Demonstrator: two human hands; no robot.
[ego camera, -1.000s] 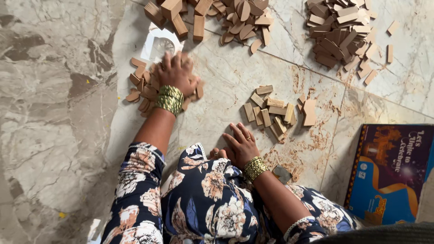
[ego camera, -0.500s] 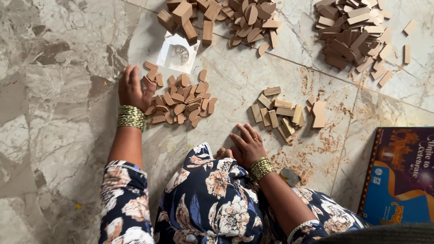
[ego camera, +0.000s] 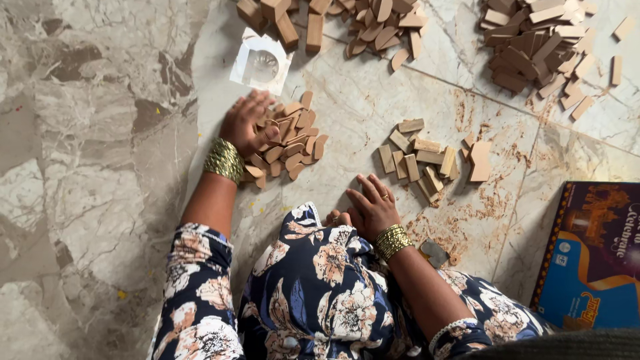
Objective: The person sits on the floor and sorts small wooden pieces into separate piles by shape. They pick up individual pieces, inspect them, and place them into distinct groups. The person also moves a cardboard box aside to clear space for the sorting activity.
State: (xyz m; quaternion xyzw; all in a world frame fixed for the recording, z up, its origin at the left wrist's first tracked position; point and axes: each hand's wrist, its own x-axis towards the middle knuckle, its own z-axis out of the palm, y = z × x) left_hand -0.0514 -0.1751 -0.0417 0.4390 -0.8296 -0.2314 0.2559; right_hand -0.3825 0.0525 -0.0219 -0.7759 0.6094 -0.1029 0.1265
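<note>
My left hand [ego camera: 248, 124] lies over the left edge of a loose heap of small flat tan wooden pieces with rounded ends [ego camera: 290, 140], left of centre in the frame. The fingers are curled over the nearest pieces, but I cannot tell whether any piece is actually pinched between them. I judge these pieces to be light, stiff and dry, smooth enough to slide on the polished floor and unlikely to break. They overlap one another, so a single piece is best taken by its long edges between thumb and finger, or several scooped from the outer rim of the heap.

My right hand [ego camera: 372, 208] rests low in the middle of the frame, open, fingers spread on the beige marble floor [ego camera: 80, 167], holding nothing. Just above and right of it lies a small cluster of rectangular tan wooden blocks [ego camera: 420, 160], apart from the rounded heap.

A clear square plastic packet [ego camera: 261, 65] lies just above the left hand, near the heap but not touching it. Along the upper edge lie a pile of larger mixed wooden blocks [ego camera: 347, 23] and, at upper right, a dense heap of rectangular wooden blocks [ego camera: 540, 47]. A blue and purple cardboard box [ego camera: 593, 260] sits at lower right, well apart. My floral-clad knee [ego camera: 320, 280] crowds the lower middle.
</note>
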